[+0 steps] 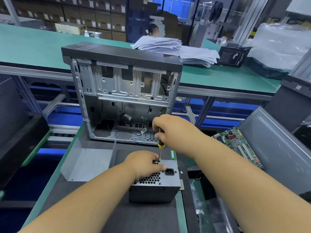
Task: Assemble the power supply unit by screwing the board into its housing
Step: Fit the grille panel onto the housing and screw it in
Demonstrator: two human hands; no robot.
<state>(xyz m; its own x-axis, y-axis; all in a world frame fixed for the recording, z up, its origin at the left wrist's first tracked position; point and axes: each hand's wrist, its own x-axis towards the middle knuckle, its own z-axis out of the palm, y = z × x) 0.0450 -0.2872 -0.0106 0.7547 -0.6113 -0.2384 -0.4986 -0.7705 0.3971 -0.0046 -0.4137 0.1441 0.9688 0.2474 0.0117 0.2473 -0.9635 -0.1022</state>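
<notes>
A grey metal power supply unit (156, 187) stands on the dark mat, its perforated face with a black mains socket turned upward. My left hand (144, 163) rests on that top face and grips its far edge, holding the unit steady. My right hand (170, 128) is closed around the black and yellow handle of a screwdriver (160, 145). The screwdriver stands almost upright, its tip set into the top face near the far edge, right beside my left fingers. The board inside the housing is hidden.
An open computer case (122, 98) stands upright just beyond the unit. A bent grey metal cover (87, 163) lies to the left. A green motherboard (239, 145) leans at the right beside a grey panel (276, 148). Paper stacks (176, 49) sit on the far green bench.
</notes>
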